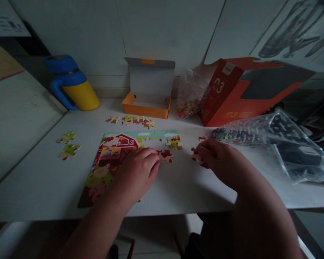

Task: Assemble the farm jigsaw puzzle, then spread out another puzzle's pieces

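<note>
A partly built farm jigsaw puzzle [116, 151] with a red barn lies on the white table [43, 180]. My left hand [139, 169] rests palm down on the puzzle's right part, fingers together at a brown and white puzzle piece [166, 155]. My right hand [218, 160] sits to the right of the puzzle, fingers curled and pinched on loose puzzle pieces [196, 155]. A short joined strip of pieces [131, 120] lies behind the puzzle. Two green piece clusters [67, 144] lie at the left.
An open orange box [148, 97] stands at the back by the wall. A blue and yellow jug [72, 86] lies at the back left. A large orange carton [245, 90], a bag of pieces [190, 97] and a crumpled plastic bag [280, 144] fill the right.
</note>
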### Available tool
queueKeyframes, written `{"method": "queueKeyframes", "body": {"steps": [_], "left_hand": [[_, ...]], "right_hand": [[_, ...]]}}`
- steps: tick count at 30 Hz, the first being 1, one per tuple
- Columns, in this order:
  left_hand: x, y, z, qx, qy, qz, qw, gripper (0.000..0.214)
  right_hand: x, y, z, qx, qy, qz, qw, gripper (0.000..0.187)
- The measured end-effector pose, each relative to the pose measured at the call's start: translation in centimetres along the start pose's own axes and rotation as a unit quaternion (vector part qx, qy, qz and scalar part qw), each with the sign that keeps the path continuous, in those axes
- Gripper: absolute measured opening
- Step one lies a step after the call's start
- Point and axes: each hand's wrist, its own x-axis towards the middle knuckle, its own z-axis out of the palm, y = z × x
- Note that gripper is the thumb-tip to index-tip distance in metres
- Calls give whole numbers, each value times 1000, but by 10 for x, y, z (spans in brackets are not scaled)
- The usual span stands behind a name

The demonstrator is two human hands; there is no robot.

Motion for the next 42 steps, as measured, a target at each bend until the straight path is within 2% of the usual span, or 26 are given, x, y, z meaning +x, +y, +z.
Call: {"method": "queueKeyframes", "body": {"steps": [3,7,15,16,19,21,23,26,32,34,36,38,39,41,42], "left_hand": [[0,0,0,-1,-3,0,1000,14],[-1,0,0,1,0,3,1000,14],[-1,1,0,5,2,3,1000,10],[-1,3,-1,6,4,3,1000,14],[-2,11,-7,-9,11,7,1000,51],[-2,16,-10,-27,17,25,999,67],[-2,18,-11,-34,29,47,998,62],[-2,16,-10,-19,39,60,997,51],[-4,16,-9,-35,18,34,999,71],[-5,16,-9,-36,15,38,999,69],[-4,15,-8,-29,15,39,999,64],[-4,14,-6,-21,12,31,999,60],[-4,13,-6,-19,12,24,999,59],[-4,12,-5,-20,12,15,1000,55],[-4,12,-4,-21,12,13,1000,54]], "right_hand": [[5,-6,3,141,-25,17,990,32],[8,-13,10,224,-56,24,973,31],[11,-15,18,259,-69,35,963,20],[11,-17,19,264,-71,30,961,20],[8,-25,24,290,-104,15,951,21],[5,-33,29,312,-136,3,940,21],[3,-40,33,315,-150,-12,937,19],[1,-48,37,285,-133,-24,949,14],[0,-54,39,286,-123,-26,950,11],[0,-55,36,262,-118,-41,957,12],[1,-52,30,186,-88,-59,977,13],[3,-45,22,57,-8,-51,997,17],[4,-41,19,-12,45,-32,998,22],[5,-29,14,-120,131,10,984,30],[5,-23,13,-155,152,22,976,33]]}}
